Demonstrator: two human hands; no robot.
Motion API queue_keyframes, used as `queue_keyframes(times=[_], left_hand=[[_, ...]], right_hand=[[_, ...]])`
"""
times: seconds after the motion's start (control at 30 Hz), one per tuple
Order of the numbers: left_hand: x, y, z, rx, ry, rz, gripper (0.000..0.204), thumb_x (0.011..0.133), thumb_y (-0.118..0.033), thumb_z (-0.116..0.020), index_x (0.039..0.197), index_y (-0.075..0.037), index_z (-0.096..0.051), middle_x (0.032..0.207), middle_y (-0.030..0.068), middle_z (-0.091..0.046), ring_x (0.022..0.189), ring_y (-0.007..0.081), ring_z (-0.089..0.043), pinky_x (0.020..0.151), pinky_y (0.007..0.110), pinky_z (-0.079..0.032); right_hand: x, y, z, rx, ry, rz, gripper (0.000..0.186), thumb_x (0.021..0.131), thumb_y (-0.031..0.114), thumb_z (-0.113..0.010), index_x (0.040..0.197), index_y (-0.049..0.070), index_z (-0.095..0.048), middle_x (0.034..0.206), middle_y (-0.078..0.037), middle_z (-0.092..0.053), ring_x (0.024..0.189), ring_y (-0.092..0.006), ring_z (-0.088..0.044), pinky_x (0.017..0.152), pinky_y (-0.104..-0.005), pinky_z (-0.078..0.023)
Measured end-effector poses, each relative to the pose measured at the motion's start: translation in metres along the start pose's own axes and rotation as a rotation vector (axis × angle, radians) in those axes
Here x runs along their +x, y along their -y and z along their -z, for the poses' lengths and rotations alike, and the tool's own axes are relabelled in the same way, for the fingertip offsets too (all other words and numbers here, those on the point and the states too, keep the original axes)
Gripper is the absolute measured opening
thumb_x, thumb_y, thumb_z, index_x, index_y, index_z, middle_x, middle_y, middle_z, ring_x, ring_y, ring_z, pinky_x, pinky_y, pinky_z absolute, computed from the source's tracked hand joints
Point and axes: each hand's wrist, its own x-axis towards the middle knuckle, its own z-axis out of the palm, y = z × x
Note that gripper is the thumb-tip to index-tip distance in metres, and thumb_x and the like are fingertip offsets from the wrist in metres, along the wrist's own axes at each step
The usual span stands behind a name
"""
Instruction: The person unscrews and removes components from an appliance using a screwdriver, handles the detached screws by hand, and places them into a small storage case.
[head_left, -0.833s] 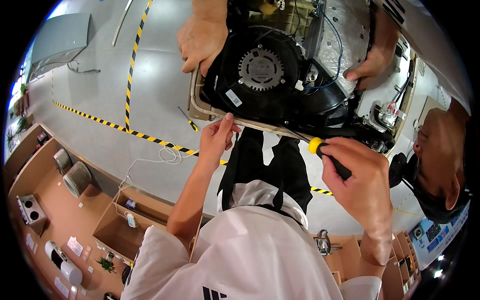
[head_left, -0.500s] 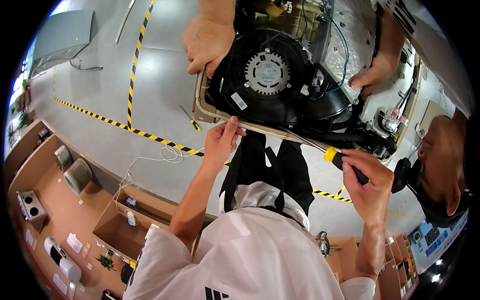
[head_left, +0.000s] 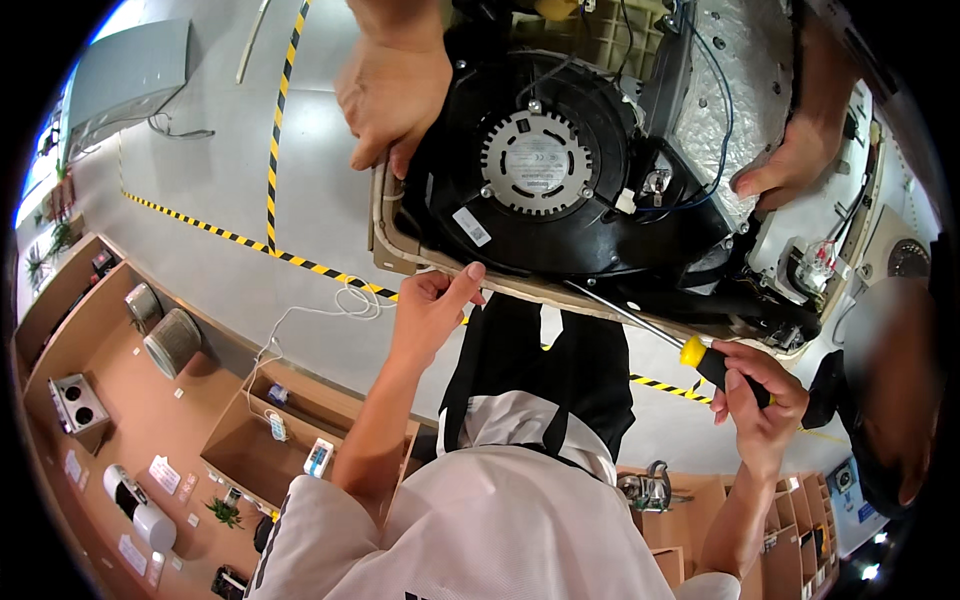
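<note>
An opened appliance holds a black fan housing (head_left: pixel 455 200) with a round silver motor (head_left: pixel 536 163) in it. My left hand (head_left: pixel 432 312) pinches the near edge of its beige casing (head_left: pixel 540 290), thumb on top and fingers curled beneath. My right hand (head_left: pixel 765 405) is closed round the black-and-yellow handle of a screwdriver (head_left: pixel 712 366). Its metal shaft slants up and left to the near edge of the fan housing, where the tip is hard to make out. Another person's hands grip the unit: one hand (head_left: pixel 395 95) at the left corner, the other hand (head_left: pixel 800 160) beside the silver foil (head_left: pixel 735 90).
A blue wire (head_left: pixel 725 130) loops over the foil. The other person's blurred head is close at the right. Behind my left arm stands a brown cabinet with an open drawer (head_left: pixel 240 440) and a white cable (head_left: pixel 290 320). Yellow-black tape (head_left: pixel 275 170) marks the grey floor.
The unit sits lower and farther right in view, covering the floor screwdriver seen before. My right hand has shifted its fingers on the handle, moving slightly right and down. The other person's head has moved lower.
</note>
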Motion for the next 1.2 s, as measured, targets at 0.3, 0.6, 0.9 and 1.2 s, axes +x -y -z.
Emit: queue_keyframes(times=[0.3,0.6,0.9,1.2], left_hand=[[0.001,0.002,-0.007,-0.071,-0.03,0.01,0.043,0.08,-0.034,-0.068,0.062,0.004,-0.06,0.047,-0.0005,-0.044,0.043,0.0044,-0.034,0.041,0.021,-0.022],[0.003,0.01,-0.005,-0.183,0.038,-0.025,0.036,0.082,-0.026,-0.064,0.062,0.004,-0.06,0.05,0.001,-0.047,0.047,0.0061,-0.038,0.046,0.023,-0.031],[0.004,0.022,-0.002,-0.257,0.104,-0.134,0.033,0.085,-0.026,-0.063,0.069,0.003,-0.058,0.056,0.0023,-0.049,0.051,0.0088,-0.043,0.057,0.025,-0.045],[0.011,0.064,0.0,-0.423,0.182,-0.28,0.024,0.084,-0.016,-0.064,0.092,0.006,-0.061,0.072,0.0005,-0.054,0.062,0.0058,-0.046,0.056,0.021,-0.038]], right_hand=[[0.004,-0.027,0.008,0.161,-0.02,-0.076,0.015,0.08,-0.009,-0.05,0.091,-0.007,-0.061,0.095,-0.023,-0.062,0.049,-0.0133,-0.056,0.039,-0.0224,-0.045],[0.001,-0.051,0.014,0.229,-0.021,-0.052,0.016,0.085,0.008,-0.055,0.097,-0.002,-0.057,0.1,-0.028,-0.059,0.041,-0.0171,-0.05,0.033,-0.024,-0.038],[0.012,-0.047,0.017,-0.053,0.043,0.174,0.013,0.077,0.005,-0.059,0.088,-0.001,-0.056,0.09,-0.028,-0.061,0.047,-0.0185,-0.058,0.037,-0.0227,-0.045],[-0.003,-0.038,0.039,-0.112,-0.037,0.254,0.016,0.084,0.017,-0.057,0.089,0.005,-0.048,0.092,-0.027,-0.058,0.039,-0.0124,-0.048,0.035,-0.0192,-0.041]])
